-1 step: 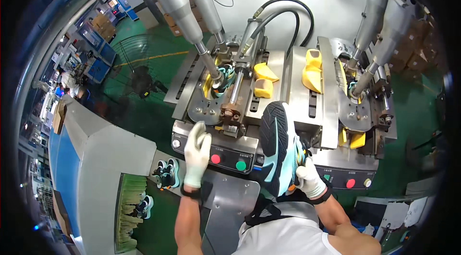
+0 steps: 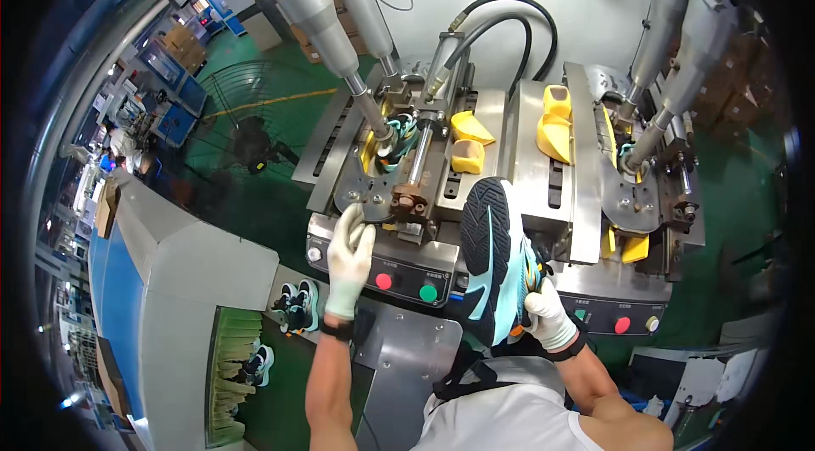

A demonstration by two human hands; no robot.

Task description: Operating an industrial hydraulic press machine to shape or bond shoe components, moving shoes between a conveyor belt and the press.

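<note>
My right hand (image 2: 551, 316), in a white glove, grips a sports shoe (image 2: 497, 260) at the side of its upper. The shoe stands on end, its black and light blue sole facing left and toward me. My left hand (image 2: 350, 268), also gloved, is raised over the left control panel (image 2: 379, 271) with its fingers apart and nothing in them. Beyond it, a shoe with turquoise laces (image 2: 397, 143) sits clamped in the left press station, under a metal press rod (image 2: 370, 115). Another press rod (image 2: 652, 145) bears down on a partly hidden shoe in the right station.
Yellow blocks (image 2: 468, 155) lie on the machine's metal bed, with more yellow blocks (image 2: 554, 124) to their right. Red and green buttons line the front panels. Two shoes (image 2: 297, 307) rest at left, beside a bristle-curtained machine opening (image 2: 229, 374) with another shoe (image 2: 257, 366). A fan (image 2: 250, 143) stands behind.
My left hand's fingers have spread and lifted slightly. The shoe in my right hand stays nearly where it was. The whole view has shifted a little.
</note>
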